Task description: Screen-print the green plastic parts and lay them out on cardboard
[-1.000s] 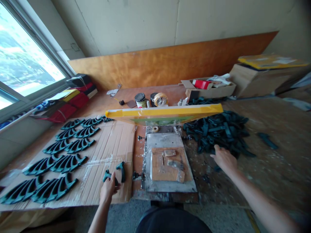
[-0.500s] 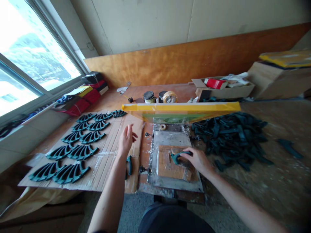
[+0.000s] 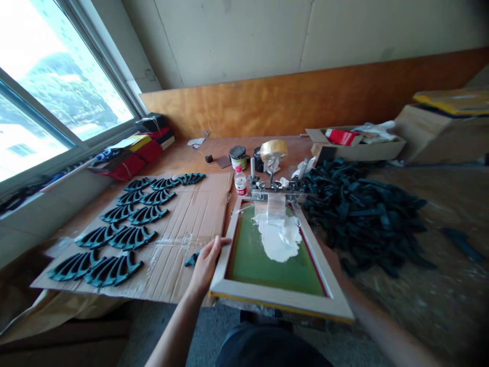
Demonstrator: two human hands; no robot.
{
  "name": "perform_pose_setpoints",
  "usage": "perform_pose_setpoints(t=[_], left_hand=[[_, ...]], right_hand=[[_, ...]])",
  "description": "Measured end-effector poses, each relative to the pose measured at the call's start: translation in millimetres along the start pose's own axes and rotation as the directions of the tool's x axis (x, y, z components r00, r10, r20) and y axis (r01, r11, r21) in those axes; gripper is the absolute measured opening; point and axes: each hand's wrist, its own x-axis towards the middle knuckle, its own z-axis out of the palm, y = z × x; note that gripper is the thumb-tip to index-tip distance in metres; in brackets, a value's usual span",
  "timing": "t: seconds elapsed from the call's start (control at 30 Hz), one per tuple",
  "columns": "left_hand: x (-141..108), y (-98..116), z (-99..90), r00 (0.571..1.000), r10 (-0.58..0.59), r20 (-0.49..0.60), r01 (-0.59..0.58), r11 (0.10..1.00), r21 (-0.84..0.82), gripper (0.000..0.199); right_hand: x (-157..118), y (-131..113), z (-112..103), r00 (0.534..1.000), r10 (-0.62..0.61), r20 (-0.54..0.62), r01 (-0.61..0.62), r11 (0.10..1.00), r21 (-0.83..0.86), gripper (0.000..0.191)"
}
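Note:
A screen-printing frame [image 3: 220,278] with green mesh is down in front of me, a patch of white ink [image 3: 280,242] spread on its far half. My left hand [image 3: 208,257] is at the frame's left side, its fingers closed against the edge. Along the right side, my right hand [image 3: 331,255] is mostly covered by the frame, and its fingers do not show. One dark green curved plastic part [image 3: 191,259] lies on the cardboard beside my left hand. The base plate and wooden jig are hidden under the frame.
Rows of fanned dark green parts [image 3: 114,270] lie on the cardboard sheet [image 3: 168,270] to the left. A heap of similar parts [image 3: 362,214] is at right. Behind the frame stand a metal hinge clamp [image 3: 271,191], a small bottle [image 3: 240,181], and an ink tub [image 3: 237,157].
The raised frame has swung down over the base plate, exposing its inked mesh. My left hand has moved down to its left edge. The part my right hand held is now out of sight.

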Motion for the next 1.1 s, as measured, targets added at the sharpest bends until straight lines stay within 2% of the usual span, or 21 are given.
perform_pose_setpoints(t=[0.07,0.1,0.13,0.2,0.27,0.33,0.4,0.43,0.5,0.57,0.63,0.67,0.7,0.73,0.83,0.87,0.93,1.0,1.03,1.1], left_hand=[[-2.0,-35.6,-1.7,0.996,-0.079,0.027,0.079,0.997,0.015,0.064],[-0.8,-51.6,-1.0,0.994,-0.107,0.026,0.107,0.994,0.023,0.07],[1.5,-65.6,0.0,0.992,-0.127,0.018,0.126,0.991,0.042,0.075],[7.6,-86.4,1.8,0.991,-0.132,0.003,0.131,0.986,0.106,0.075],[13.4,-97.3,1.7,0.992,-0.124,0.017,0.119,0.978,0.173,0.07],[17.1,-100.7,0.4,0.991,-0.126,0.04,0.115,0.97,0.213,0.067],[18.0,-100.1,-0.4,0.989,-0.145,0.028,0.136,0.967,0.216,0.066],[17.7,-99.2,-0.3,0.987,-0.158,0.014,0.152,0.967,0.205,0.065],[16.2,-97.3,0.9,0.984,-0.18,-0.011,0.18,0.968,0.176,0.064],[14.7,-96.1,2.7,0.982,-0.185,-0.022,0.186,0.969,0.16,0.062],[14.0,-95.9,4.0,0.983,-0.183,-0.023,0.185,0.971,0.151,0.06],[14.0,-96.2,4.2,0.984,-0.179,-0.022,0.18,0.972,0.148,0.059],[14.2,-96.9,4.0,0.985,-0.171,-0.019,0.172,0.974,0.146,0.059],[14.6,-97.7,3.5,0.987,-0.162,-0.013,0.162,0.976,0.146,0.059],[16.2,-101.6,0.6,0.991,-0.133,0.014,0.129,0.98,0.15,0.061],[16.7,-103.0,-0.5,0.992,-0.124,0.027,0.119,0.98,0.157,0.062],[17.6,-105.6,-2.4,0.993,-0.109,0.052,0.098,0.979,0.179,0.064],[18.2,-106.4,-3.6,0.992,-0.104,0.077,0.087,0.976,0.199,0.065],[18.3,-105.6,-3.9,0.99,-0.108,0.088,0.088,0.976,0.198,0.065],[17.9,-100.0,-4.4,0.987,-0.119,0.104,0.099,0.979,0.178,0.066]], right_hand=[[16.0,3.4,-15.8,0.994,0.073,-0.081,-0.073,0.997,0.009,0.026],[26.3,-0.5,-23.2,0.99,0.068,-0.124,-0.065,0.998,0.025,0.029],[37.5,-8.3,-29.7,0.987,0.027,-0.159,-0.021,0.999,0.037,0.034],[59.4,-33.7,-37.4,0.975,-0.141,-0.174,0.145,0.989,0.01,0.047],[74.7,-63.1,-37.2,0.952,-0.297,-0.08,0.291,0.954,-0.075,0.048],[78.0,-85.2,-30.9,0.939,-0.337,0.061,0.343,0.929,-0.14,0.03],[68.0,-93.6,-22.9,0.92,-0.354,0.167,0.379,0.913,-0.152,0.011],[59.0,-92.8,-19.9,0.903,-0.383,0.195,0.413,0.9,-0.143,0.011],[38.4,-85.2,-18.6,0.833,-0.503,0.229,0.534,0.84,-0.096,0.019],[22.4,-76.1,-24.2,0.729,-0.632,0.264,0.66,0.751,-0.026,0.023],[17.5,-71.3,-33.6,0.638,-0.702,0.316,0.729,0.683,0.047,0.023],[18.8,-71.1,-37.7,0.614,-0.712,0.34,0.737,0.672,0.077,0.021],[21.4,-71.8,-40.4,0.614,-0.706,0.353,0.728,0.679,0.093,0.019],[24.0,-73.1,-41.0,0.641,-0.687,0.343,0.705,0.703,0.091,0.018],[21.8,-73.9,-31.4,0.751,-0.632,0.193,0.638,0.769,0.037,0.019],[16.8,-72.2,-26.4,0.756,-0.642,0.128,0.645,0.764,0.023,0.023],[5.5,-67.0,-19.2,0.713,-0.699,0.054,0.698,0.715,0.027,0.031],[1.6,-63.9,-19.4,0.676,-0.732,0.086,0.729,0.681,0.063,0.031],[5.0,-64.8,-22.0,0.681,-0.722,0.124,0.718,0.691,0.081,0.028],[22.7,-72.2,-29.9,0.732,-0.658,0.175,0.654,0.751,0.089,0.02]])
